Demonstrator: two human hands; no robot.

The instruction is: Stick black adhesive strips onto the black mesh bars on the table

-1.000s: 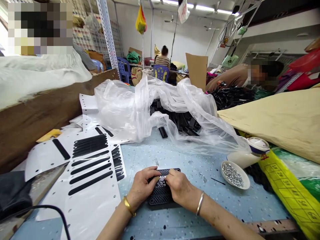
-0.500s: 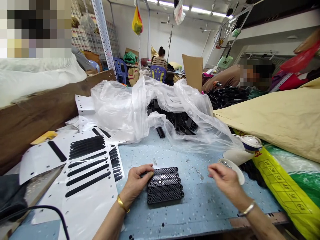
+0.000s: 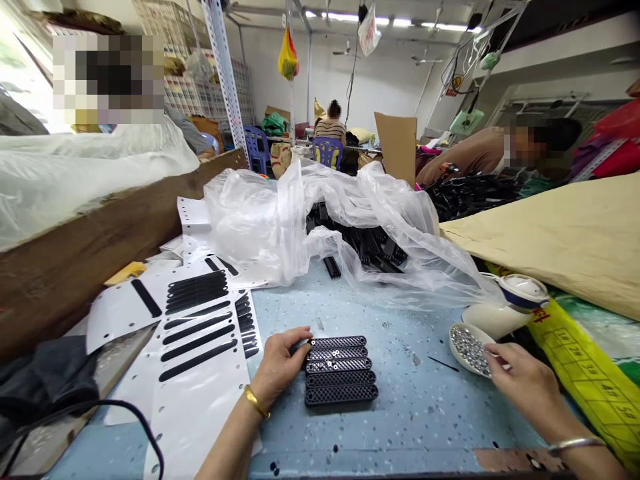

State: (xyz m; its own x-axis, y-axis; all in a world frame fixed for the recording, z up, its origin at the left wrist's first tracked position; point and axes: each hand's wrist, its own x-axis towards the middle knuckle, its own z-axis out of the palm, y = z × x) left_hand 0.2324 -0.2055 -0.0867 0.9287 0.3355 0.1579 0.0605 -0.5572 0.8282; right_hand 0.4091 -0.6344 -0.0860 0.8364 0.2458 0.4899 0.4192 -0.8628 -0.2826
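Several black plastic bars with a crosshatched surface lie side by side on the blue speckled table. A few small shiny metal rings rest on the upper bars. My left hand has thumb and fingers closed on the left end of the farthest bar. At the right, a white bowl holds many small silvery metal pieces. My right hand is at this bowl's right side, fingers pinched together; what they hold, if anything, is hidden. A thin black stick lies left of the bowl.
A clear plastic bag with black bars spreads across the back. White sheets with black strips cover the left. A white lidded container stands behind the bowl, near a yellow printed bag. Other people sit farther off.
My right hand has moved right to the bowl, uncovering the thin black stick on the table. My left hand stays at the farthest bar. The view has turned slightly left.
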